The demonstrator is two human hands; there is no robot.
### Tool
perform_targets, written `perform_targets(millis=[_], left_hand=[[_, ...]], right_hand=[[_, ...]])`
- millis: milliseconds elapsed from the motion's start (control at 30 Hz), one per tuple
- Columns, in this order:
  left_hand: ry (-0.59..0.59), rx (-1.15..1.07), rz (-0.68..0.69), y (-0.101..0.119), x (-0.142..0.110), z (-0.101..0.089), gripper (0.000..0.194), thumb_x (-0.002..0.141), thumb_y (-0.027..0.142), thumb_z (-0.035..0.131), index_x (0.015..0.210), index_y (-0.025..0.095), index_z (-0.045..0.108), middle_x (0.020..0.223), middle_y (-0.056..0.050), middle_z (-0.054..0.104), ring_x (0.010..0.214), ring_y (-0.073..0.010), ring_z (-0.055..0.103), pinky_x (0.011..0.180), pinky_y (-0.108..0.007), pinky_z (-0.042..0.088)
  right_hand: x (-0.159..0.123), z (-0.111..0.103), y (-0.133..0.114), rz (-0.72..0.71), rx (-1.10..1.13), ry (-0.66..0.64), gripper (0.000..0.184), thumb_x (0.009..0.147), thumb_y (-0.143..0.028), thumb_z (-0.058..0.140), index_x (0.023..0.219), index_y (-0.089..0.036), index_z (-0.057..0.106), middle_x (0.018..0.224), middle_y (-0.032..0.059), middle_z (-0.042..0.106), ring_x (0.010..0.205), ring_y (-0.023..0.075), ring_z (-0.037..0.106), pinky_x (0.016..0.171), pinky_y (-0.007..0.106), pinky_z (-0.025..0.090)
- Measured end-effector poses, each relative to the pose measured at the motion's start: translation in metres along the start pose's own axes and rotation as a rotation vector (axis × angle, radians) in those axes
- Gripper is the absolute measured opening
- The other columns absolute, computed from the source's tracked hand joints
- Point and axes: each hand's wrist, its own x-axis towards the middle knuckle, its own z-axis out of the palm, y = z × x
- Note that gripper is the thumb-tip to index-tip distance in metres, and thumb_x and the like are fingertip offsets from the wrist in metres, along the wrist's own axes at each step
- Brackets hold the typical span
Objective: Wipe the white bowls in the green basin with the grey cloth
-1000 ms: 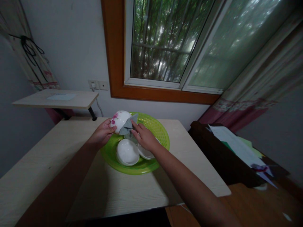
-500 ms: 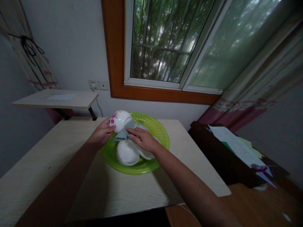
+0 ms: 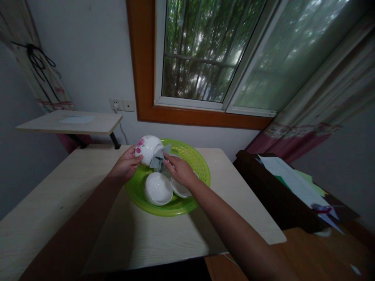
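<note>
My left hand (image 3: 128, 163) is closed on the rim of a white bowl (image 3: 150, 147) with pink flowers, tilted so its base faces right. Between the fingers of my right hand (image 3: 177, 168) is a grey cloth (image 3: 157, 159), which touches the bowl near its foot. Below both hands lies a round green plastic basket (image 3: 170, 212). Inside it a second white bowl (image 3: 158, 189) sits at the front. Another white dish (image 3: 181, 190) rests to its right, partly hidden by my right hand, and more crockery behind it is mostly covered.
The basket stands on a pale wooden table (image 3: 234, 195). A small raised shelf (image 3: 70, 121) with a paper on it is at the back left. To the right, a dark cabinet (image 3: 272, 191) carries papers (image 3: 295, 179). A window (image 3: 205, 58) is behind the table.
My right hand has moved slightly right, and the cloth has bunched up and shifted right along the bowl's base. My left hand and the bowl are nearly where they were.
</note>
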Motion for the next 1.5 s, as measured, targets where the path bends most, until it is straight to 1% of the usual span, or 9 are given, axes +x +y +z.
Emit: perform_targets(millis=[100,200,333,500,767,1033,1200,1367,1500], left_hand=[[0.013,0.01,0.011,-0.002,0.002,-0.002,0.047,0.073,0.019,0.083,0.114,0.018,0.061,0.1,-0.007,0.075,0.086,-0.0202,0.073,0.085,-0.035,0.06],[0.032,0.015,0.024,-0.002,0.003,-0.003,0.045,0.073,0.019,0.083,0.113,0.017,0.061,0.102,-0.008,0.074,0.087,-0.0192,0.072,0.085,-0.032,0.059],[0.058,-0.014,0.025,0.0,0.003,-0.002,0.039,0.075,0.015,0.081,0.109,0.017,0.062,0.103,-0.007,0.074,0.086,-0.0177,0.071,0.082,-0.029,0.058],[0.019,-0.034,-0.004,0.002,0.001,0.0,0.039,0.075,0.015,0.081,0.109,0.016,0.062,0.097,-0.007,0.075,0.079,-0.0167,0.072,0.075,-0.027,0.059],[-0.03,0.003,-0.046,0.003,-0.001,0.004,0.048,0.073,0.021,0.085,0.114,0.015,0.061,0.097,-0.008,0.076,0.074,-0.018,0.072,0.068,-0.027,0.058],[-0.083,0.022,-0.045,0.001,-0.002,0.007,0.048,0.073,0.023,0.085,0.114,0.015,0.062,0.099,-0.009,0.077,0.073,-0.0187,0.073,0.069,-0.03,0.06],[-0.11,0.017,-0.051,-0.001,-0.002,0.008,0.051,0.065,0.011,0.086,0.111,0.016,0.065,0.093,-0.007,0.078,0.074,-0.019,0.074,0.071,-0.028,0.059],[-0.133,0.031,-0.061,0.0,-0.003,0.007,0.05,0.069,0.015,0.085,0.114,0.015,0.064,0.1,-0.009,0.078,0.084,-0.0216,0.076,0.079,-0.031,0.06],[-0.102,0.046,-0.053,0.003,-0.005,0.009,0.051,0.068,0.019,0.087,0.113,0.015,0.063,0.098,-0.009,0.078,0.085,-0.0223,0.075,0.078,-0.031,0.059]], right_hand=[[-0.002,-0.001,0.0,-0.048,0.035,-0.032,0.048,0.108,-0.046,0.04,0.145,-0.022,0.059,0.129,0.0111,0.072,0.113,0.0238,0.069,0.1,0.038,0.051],[-0.003,-0.002,0.0,-0.117,0.088,-0.068,0.048,0.107,-0.046,0.042,0.147,-0.022,0.057,0.134,0.0104,0.07,0.118,0.0233,0.067,0.104,0.037,0.05],[-0.005,-0.004,-0.003,-0.183,0.099,-0.114,0.051,0.106,-0.044,0.046,0.153,-0.024,0.05,0.129,0.0107,0.072,0.112,0.0236,0.068,0.099,0.037,0.051],[-0.006,-0.007,-0.008,-0.216,0.093,-0.171,0.06,0.104,-0.043,0.051,0.159,-0.024,0.037,0.111,0.0088,0.073,0.094,0.0222,0.066,0.09,0.036,0.053],[-0.008,-0.009,-0.016,-0.245,0.001,-0.197,0.066,0.105,-0.043,0.049,0.164,-0.032,0.021,0.113,0.0077,0.068,0.095,0.0231,0.064,0.089,0.037,0.053],[-0.007,-0.008,-0.019,-0.266,-0.184,-0.107,0.061,0.105,-0.037,0.049,0.162,-0.034,0.029,0.128,0.0113,0.061,0.102,0.0259,0.063,0.089,0.039,0.055],[-0.004,-0.009,-0.017,-0.19,-0.179,-0.026,0.059,0.106,-0.039,0.045,0.162,-0.031,0.029,0.127,0.0125,0.061,0.107,0.0276,0.062,0.092,0.042,0.055],[0.001,-0.008,-0.007,-0.08,-0.049,0.07,0.058,0.106,-0.037,0.046,0.161,-0.027,0.031,0.124,0.0121,0.061,0.107,0.0261,0.061,0.097,0.043,0.053],[0.004,-0.005,0.003,-0.062,0.1,0.12,0.052,0.103,-0.03,0.049,0.153,-0.02,0.043,0.123,0.0128,0.061,0.098,0.0223,0.062,0.095,0.04,0.052]])
